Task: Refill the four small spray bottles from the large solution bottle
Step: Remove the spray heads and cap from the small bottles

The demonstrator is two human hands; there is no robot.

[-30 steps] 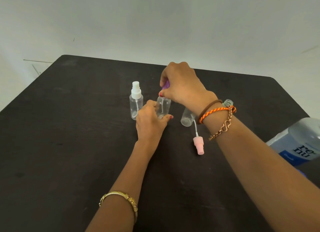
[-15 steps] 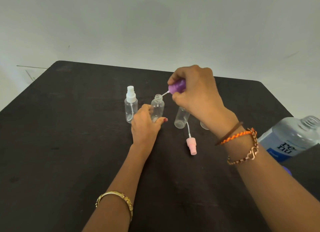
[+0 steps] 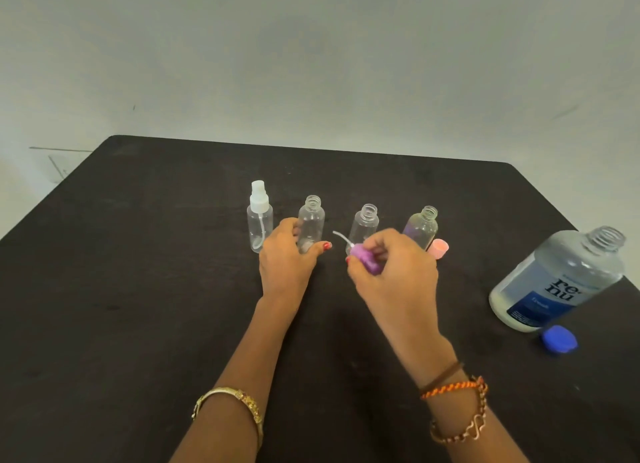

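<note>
On tabletop: dark matte black tabletop [image 3: 138, 306] is carrying a row of four small clear plastic spray bottles, standing upright and spaced apart, in front of a pale wall.
First bottle: leftmost small clear bottle with white spray top [image 3: 259, 218] is standing capped, its dip tube curling inside.
Second bottle: uncapped clear bottle [image 3: 311, 220] is standing with bare threaded neck; it looks empty or nearly so.
Left hand: left hand [image 3: 285, 260] is wrapping fingers and thumb around the lower body of the second bottle, steadying it on the tabletop.
Third bottle: open-necked clear bottle [image 3: 364, 225] is standing just behind the right hand, lower part hidden.
Fourth bottle: rightmost clear bottle with faint purple tint [image 3: 422, 227] is standing uncapped.
Right hand: right hand [image 3: 393, 272] is pinching a purple spray cap [image 3: 363, 259] between curled fingers, its thin white dip tube [image 3: 341, 237] pointing up-left between the second and third bottles.
Pink cap: pink spray cap [image 3: 438, 248] is lying on the tabletop just beside the fourth bottle, partly hidden by the right hand.
Solution bottle: large clear solution bottle with blue label [image 3: 557, 282] is standing uncapped at the right, well apart from the row.
Blue cap: blue screw cap [image 3: 558, 339] is lying just in front of the large bottle.
</note>
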